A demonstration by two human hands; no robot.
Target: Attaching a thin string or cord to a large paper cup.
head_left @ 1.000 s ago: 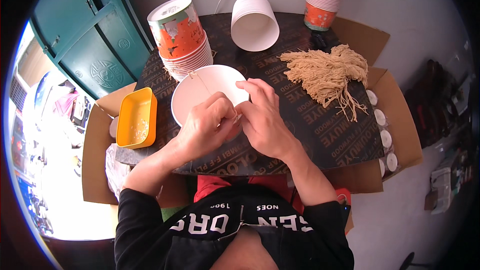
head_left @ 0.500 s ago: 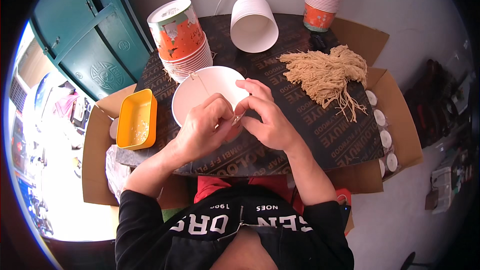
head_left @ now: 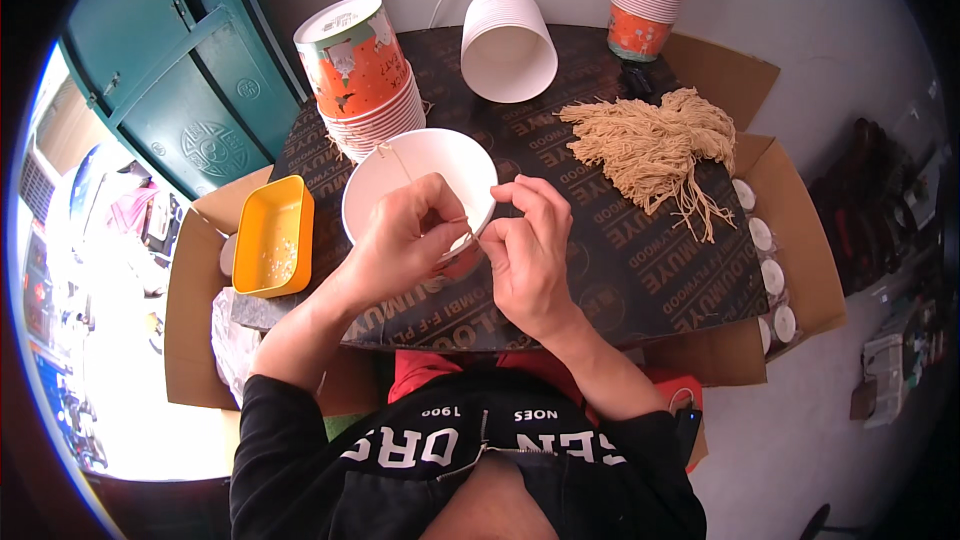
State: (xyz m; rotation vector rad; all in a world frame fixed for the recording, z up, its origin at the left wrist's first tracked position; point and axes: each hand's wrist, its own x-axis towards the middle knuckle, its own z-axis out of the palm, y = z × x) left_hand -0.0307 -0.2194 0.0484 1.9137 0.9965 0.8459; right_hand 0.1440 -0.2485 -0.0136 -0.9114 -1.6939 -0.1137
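— Busy with what at the dark tabletop [head_left: 640,270]?
— With a wide paper bucket [head_left: 450,165], white inside and orange outside, set mouth up near the front edge and partly hidden by the hands.
— Holding anything in the left hand [head_left: 405,240]?
— Pinching a thin tan cord [head_left: 470,231] in a grip of thumb and forefinger, over the bucket's near right rim.
— And in the right hand [head_left: 530,255]?
— Meeting the left at the same cord, with a grip closed thumb to forefinger on it.
— More cord on the bucket?
— Yes, a strand [head_left: 386,150] at the far left rim, running down the inner wall until lost behind the left hand; impossible to tell whether joined to the pinched piece.
— And round about?
— To the left, a yellow tray [head_left: 262,225] dotted with pale bits; behind the bucket, upturned orange buckets [head_left: 365,70] and a white stack [head_left: 505,20]; to the right, a heap of tan cords [head_left: 650,145].
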